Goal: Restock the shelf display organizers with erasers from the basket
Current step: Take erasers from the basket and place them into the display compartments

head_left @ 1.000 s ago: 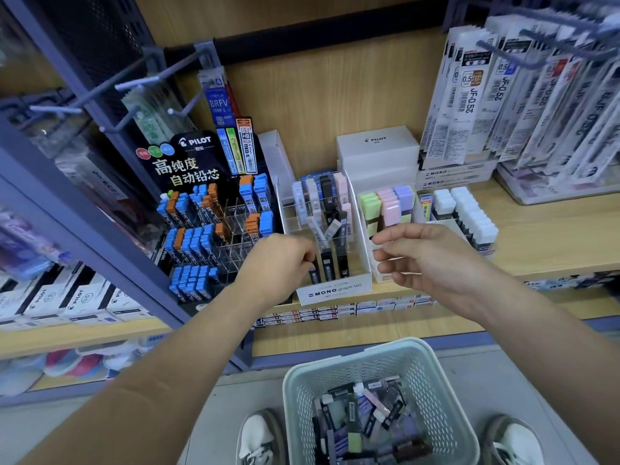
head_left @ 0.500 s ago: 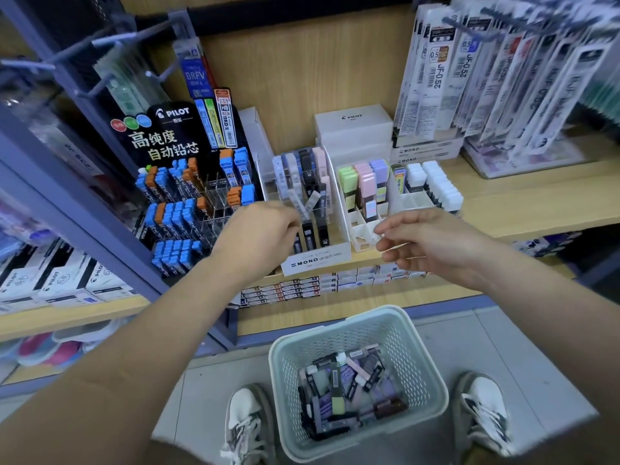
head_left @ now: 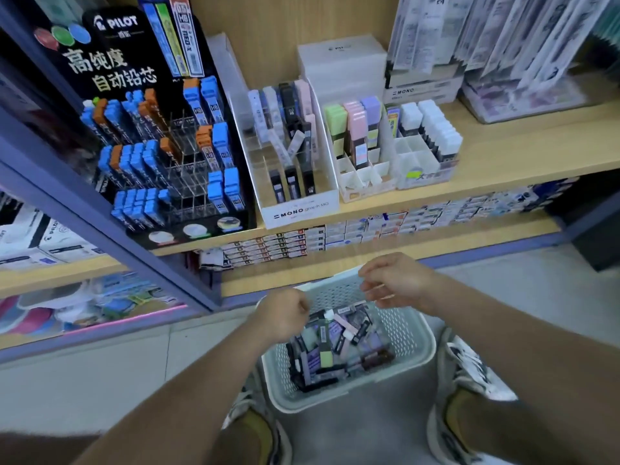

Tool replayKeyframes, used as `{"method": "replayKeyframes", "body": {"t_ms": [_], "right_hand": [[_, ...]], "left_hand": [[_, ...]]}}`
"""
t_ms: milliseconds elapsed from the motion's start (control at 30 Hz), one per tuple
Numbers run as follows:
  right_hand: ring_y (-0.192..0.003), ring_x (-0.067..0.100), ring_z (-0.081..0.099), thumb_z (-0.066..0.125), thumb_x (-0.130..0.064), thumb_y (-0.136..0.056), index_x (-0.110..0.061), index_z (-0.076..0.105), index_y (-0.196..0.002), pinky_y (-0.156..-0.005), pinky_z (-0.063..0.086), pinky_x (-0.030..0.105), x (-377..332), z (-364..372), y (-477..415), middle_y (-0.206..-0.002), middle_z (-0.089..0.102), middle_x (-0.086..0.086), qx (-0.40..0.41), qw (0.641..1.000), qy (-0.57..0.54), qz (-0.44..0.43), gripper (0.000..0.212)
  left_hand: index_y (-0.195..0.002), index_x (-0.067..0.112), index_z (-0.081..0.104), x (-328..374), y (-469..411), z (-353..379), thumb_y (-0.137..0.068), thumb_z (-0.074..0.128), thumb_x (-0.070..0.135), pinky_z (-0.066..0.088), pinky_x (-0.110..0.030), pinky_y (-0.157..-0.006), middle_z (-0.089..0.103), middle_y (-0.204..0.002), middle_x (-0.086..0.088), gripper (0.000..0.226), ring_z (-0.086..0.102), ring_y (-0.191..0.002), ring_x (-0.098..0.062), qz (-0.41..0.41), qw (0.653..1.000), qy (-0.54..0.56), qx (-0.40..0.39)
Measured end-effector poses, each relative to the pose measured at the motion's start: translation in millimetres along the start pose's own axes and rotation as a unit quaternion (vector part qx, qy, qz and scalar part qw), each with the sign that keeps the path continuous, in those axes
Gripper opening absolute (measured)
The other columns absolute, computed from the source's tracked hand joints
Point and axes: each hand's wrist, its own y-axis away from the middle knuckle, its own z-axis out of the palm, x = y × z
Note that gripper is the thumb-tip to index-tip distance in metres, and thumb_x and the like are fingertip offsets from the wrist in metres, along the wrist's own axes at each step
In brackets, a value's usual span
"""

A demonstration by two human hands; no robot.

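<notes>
A: Step in hand?

B: Pick-up, most likely. Left hand (head_left: 285, 317) and right hand (head_left: 399, 284) both low over the basket (head_left: 414, 333), well below the organizers (head_left: 360, 182) up on the shelf (head_left: 503, 156). Nothing seen on its way to the shelf.

A: And the erasers?

B: Heaped loose in the basket bottom, just beneath the fingers and a little nearer: erasers (head_left: 335, 345) in dark, lilac, pink and green sleeves, lying every which way. More standing in the organizers, far above and beyond the fingers, with several front compartments there bare.

A: Left fingers?

B: Fingers (head_left: 303, 306) curled tight under the knuckles, above the basket's left rim, just beside a white-capped eraser (head_left: 328, 313). Impossible to tell whether closed on something or on nothing, palm side hidden.

A: Right ones?

B: Fingers (head_left: 371, 292) loosely bent and apart, thumb near the forefinger but with a gap between. Clamped on nothing, touching nothing visible, hovering over the basket's far rim.

A: Next move?

B: Probably a dip past the rim, then a pinch on one eraser by its long sides, clear of the jumble. After that, up and forward to a bare compartment. Worth matching sleeve colour to the neighbouring row and setting the eraser in upright.
</notes>
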Motion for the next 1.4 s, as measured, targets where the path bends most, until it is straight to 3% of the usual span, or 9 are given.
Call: {"method": "replayKeyframes", "body": {"t_ms": [133,300,400,500,600,733,900,1233,1400], "right_hand": [[-0.08,0.021,0.053,0.052,-0.007,-0.096,-0.014,0.062,-0.101,-0.071,0.051,0.034,60,36,-46,-0.091,0.056,0.011,0.038,0.993,-0.072,0.083,0.013],[-0.056,0.018,0.047,0.055,-0.011,-0.094,-0.01,0.058,-0.111,-0.055,0.038,0.025,120,46,-96,-0.069,0.051,0.009,0.099,0.986,-0.036,0.127,0.017],[-0.089,0.026,0.061,0.055,-0.009,-0.092,-0.006,0.052,-0.13,-0.069,0.042,0.026,144,48,-119,-0.111,0.064,0.019,0.013,0.981,0.171,0.09,0.039],[-0.12,0.031,0.054,0.056,-0.017,-0.092,-0.006,0.048,-0.136,-0.094,0.042,0.03,163,53,-129,-0.134,0.054,0.017,-0.072,0.895,0.439,0.047,0.046],[-0.119,0.028,0.054,0.058,-0.016,-0.09,-0.005,0.055,-0.125,-0.096,0.042,0.029,168,57,-130,-0.129,0.057,0.016,-0.099,0.827,0.553,0.01,0.036],[-0.113,0.03,0.058,0.055,-0.011,-0.088,-0.004,0.064,-0.112,-0.095,0.049,0.036,173,60,-141,-0.121,0.062,0.016,-0.098,0.788,0.608,0.011,0.026],[-0.118,0.028,0.052,0.057,-0.01,-0.088,-0.011,0.06,-0.116,-0.1,0.042,0.036,174,60,-141,-0.122,0.061,0.011,-0.097,0.763,0.637,-0.055,0.028],[-0.102,0.029,0.064,0.065,-0.023,-0.085,-0.013,0.07,-0.109,-0.09,0.053,0.037,192,60,-131,-0.112,0.068,0.012,-0.149,0.788,0.597,-0.004,0.026],[-0.093,0.023,0.065,0.055,-0.019,-0.097,-0.008,0.063,-0.116,-0.076,0.049,0.024,167,55,-117,-0.105,0.066,0.012,-0.094,0.95,0.284,0.092,0.023]], "left_hand": [[-0.123,0.011,0.062,-25,-24,63,-0.093,0.051,0.011,0.048,-0.024,-0.082,0.063,-0.124,-0.007,0.032,0.063,-0.102,-0.021,-0.098,0.987,0.123,-0.042],[-0.128,0.005,0.048,-35,-49,119,-0.093,0.053,0.021,0.038,-0.025,-0.065,0.059,-0.108,-0.012,0.038,0.055,-0.084,-0.022,-0.133,0.976,0.12,-0.121],[-0.134,0.012,0.037,-40,-56,153,-0.083,0.066,0.043,0.045,-0.033,-0.087,0.055,-0.121,-0.011,0.067,0.054,-0.108,-0.028,-0.077,0.984,0.03,-0.158],[-0.145,0.014,0.024,-41,-57,169,-0.086,0.064,0.038,0.042,-0.05,-0.098,0.039,-0.142,-0.013,0.075,0.036,-0.129,-0.037,-0.033,0.983,-0.112,-0.141],[-0.143,0.011,0.029,-45,-62,166,-0.082,0.068,0.019,0.044,-0.048,-0.099,0.041,-0.14,-0.014,0.073,0.037,-0.129,-0.035,-0.021,0.969,-0.196,-0.151],[-0.13,0.008,0.048,-49,-66,160,-0.085,0.067,0.019,0.046,-0.046,-0.096,0.052,-0.127,-0.015,0.05,0.046,-0.121,-0.033,-0.014,0.961,-0.213,-0.176],[-0.138,0.006,0.039,-53,-69,163,-0.088,0.062,0.022,0.045,-0.044,-0.097,0.052,-0.13,-0.017,0.057,0.048,-0.12,-0.035,-0.009,0.973,-0.158,-0.168],[-0.099,0.005,0.062,-50,-63,166,-0.091,0.058,0.018,0.046,-0.035,-0.074,0.06,-0.104,-0.014,0.016,0.057,-0.091,-0.027,-0.006,0.97,-0.111,-0.215],[-0.083,0.012,0.058,-44,-59,145,-0.096,0.051,0.022,0.041,-0.029,-0.065,0.063,-0.082,-0.009,0.018,0.057,-0.074,-0.022,-0.094,0.967,0.176,-0.155]]}}
